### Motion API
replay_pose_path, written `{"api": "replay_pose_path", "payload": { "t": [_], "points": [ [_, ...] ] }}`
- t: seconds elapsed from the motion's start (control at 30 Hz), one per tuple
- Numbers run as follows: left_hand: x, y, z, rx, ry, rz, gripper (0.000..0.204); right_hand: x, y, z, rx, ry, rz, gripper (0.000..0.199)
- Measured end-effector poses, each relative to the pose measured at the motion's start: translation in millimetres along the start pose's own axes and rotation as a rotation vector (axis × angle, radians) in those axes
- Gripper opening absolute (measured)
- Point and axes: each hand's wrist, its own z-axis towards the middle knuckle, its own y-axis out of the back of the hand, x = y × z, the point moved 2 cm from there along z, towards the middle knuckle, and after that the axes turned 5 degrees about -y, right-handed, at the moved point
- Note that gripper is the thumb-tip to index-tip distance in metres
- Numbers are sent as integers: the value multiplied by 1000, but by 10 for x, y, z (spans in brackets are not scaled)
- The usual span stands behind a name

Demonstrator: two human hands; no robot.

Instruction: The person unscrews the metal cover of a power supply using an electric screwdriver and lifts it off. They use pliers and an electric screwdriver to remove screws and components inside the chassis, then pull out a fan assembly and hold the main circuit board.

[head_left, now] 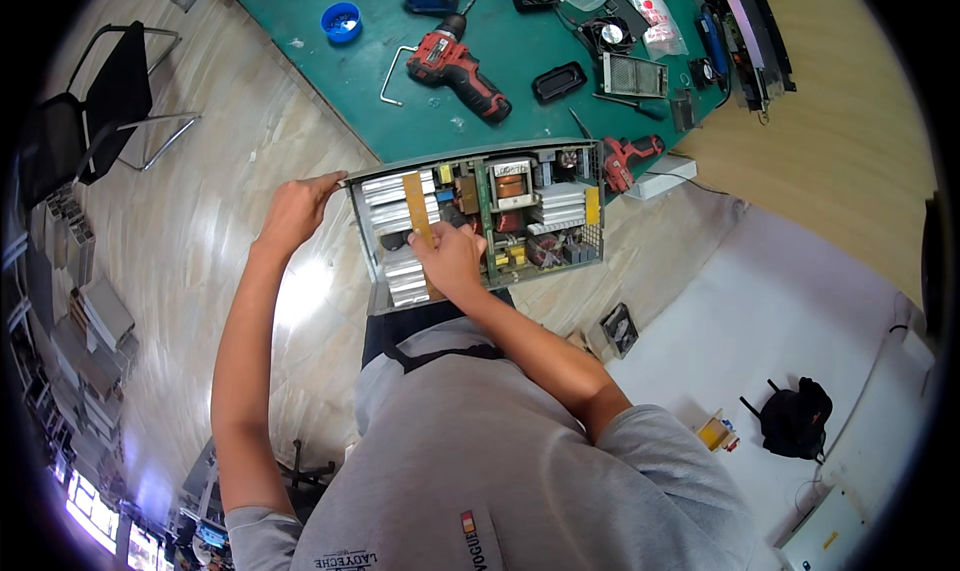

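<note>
An opened metal power supply unit (487, 211) sits at the near edge of the green table, its inside facing up. Silver finned heat sinks, copper-wound coils and yellow parts fill it. My left hand (297, 211) has its fingers closed on the unit's far left corner. Inside the left half, my right hand (453, 259) pinches the lower end of a flat tan strip (416, 201) that lies across the heat sinks. The palm and curled fingers hide part of the board beneath.
A red and black cordless drill (455, 69), a hex key (393, 79), a black tray (559, 82) and a blue bowl (341, 22) lie on the green table (330, 81). Another red power tool (630, 159) is right of the unit. A black chair (115, 101) stands at left.
</note>
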Motion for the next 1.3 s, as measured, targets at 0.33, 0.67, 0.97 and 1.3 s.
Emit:
{"api": "replay_pose_path", "payload": {
  "t": [0.33,0.67,0.97,1.3],
  "points": [
    [0,-10,-19,-15,49,54,21,-15,23,-6,26,23,29,29],
    [5,-79,-32,-93,61,-18,22,48,87,47,44,-28,14,30],
    [-108,-201,-197,-147,177,-27,29,10,22,52,41,8,-31,27],
    [-574,-717,-1575,-242,292,-306,30,48,449,-73,161,168,-99,30]
  ]
}}
